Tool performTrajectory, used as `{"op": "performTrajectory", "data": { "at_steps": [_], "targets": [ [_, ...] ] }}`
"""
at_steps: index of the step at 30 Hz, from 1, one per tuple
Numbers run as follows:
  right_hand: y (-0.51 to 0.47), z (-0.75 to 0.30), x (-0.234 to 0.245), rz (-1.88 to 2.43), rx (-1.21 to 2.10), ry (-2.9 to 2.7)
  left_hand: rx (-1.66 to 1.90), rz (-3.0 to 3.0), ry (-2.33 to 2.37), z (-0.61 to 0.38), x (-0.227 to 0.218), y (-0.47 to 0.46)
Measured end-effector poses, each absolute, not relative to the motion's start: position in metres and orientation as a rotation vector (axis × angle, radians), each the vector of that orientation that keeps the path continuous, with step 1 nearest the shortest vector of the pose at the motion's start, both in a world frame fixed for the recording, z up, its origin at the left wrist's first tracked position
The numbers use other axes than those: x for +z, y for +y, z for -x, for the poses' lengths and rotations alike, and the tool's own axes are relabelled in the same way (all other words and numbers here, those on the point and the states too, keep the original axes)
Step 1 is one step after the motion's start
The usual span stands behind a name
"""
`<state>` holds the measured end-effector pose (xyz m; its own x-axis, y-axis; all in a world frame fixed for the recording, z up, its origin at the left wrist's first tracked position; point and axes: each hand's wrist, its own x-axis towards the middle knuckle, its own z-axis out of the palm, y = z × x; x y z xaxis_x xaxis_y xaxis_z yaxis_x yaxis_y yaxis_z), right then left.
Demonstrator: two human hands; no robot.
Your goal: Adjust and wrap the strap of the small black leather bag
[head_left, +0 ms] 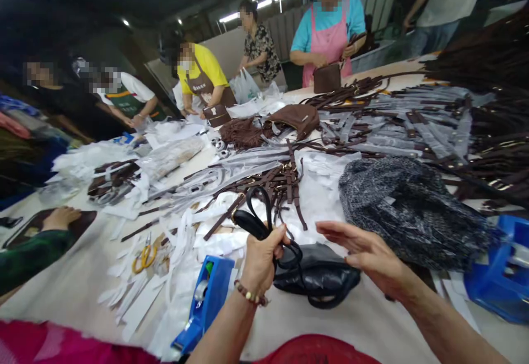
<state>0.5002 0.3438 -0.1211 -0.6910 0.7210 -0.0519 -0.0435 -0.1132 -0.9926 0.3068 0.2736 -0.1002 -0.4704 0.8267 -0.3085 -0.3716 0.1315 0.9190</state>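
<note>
My left hand is closed round the looped black strap of a black leather bag that lies on the table just in front of me. A beaded bracelet sits on that wrist. My right hand hovers to the right of the bag with its fingers stretched flat and apart, holding nothing. A blue tape dispenser stands just left of my left forearm.
Brown straps, grey wrapped straps, white paper scraps and yellow-handled scissors cover the table. A dark speckled fabric bundle lies at right, a blue object beyond it. Several people work around the table; a green-sleeved arm rests at left.
</note>
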Motion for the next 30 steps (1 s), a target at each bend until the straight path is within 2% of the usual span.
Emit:
{"op": "performTrajectory", "data": {
  "at_steps": [4,8,12,15,20,25,30],
  "targets": [
    [0.363,-0.444,-0.094,0.662,1.934,-1.775,1.422,-0.531,1.374,-0.317,-0.096,0.279],
    [0.369,-0.406,-0.093,0.491,2.206,-1.911,1.311,-0.474,1.391,-0.328,-0.102,0.287],
    [0.369,-0.393,-0.102,0.599,2.012,-1.991,1.317,-0.408,1.529,-0.333,-0.114,0.297],
    [0.371,-0.394,-0.106,0.672,1.971,-1.977,1.324,-0.518,1.454,-0.326,-0.117,0.300],
    [0.373,-0.398,-0.110,0.739,1.951,-1.761,1.182,-0.690,1.060,-0.307,-0.120,0.294],
    [0.367,-0.392,-0.113,0.945,2.249,-1.364,1.251,-0.530,0.835,-0.308,-0.124,0.280],
    [0.357,-0.387,-0.119,0.880,2.311,-1.200,1.267,-0.249,0.744,-0.318,-0.132,0.255]
  ]
}}
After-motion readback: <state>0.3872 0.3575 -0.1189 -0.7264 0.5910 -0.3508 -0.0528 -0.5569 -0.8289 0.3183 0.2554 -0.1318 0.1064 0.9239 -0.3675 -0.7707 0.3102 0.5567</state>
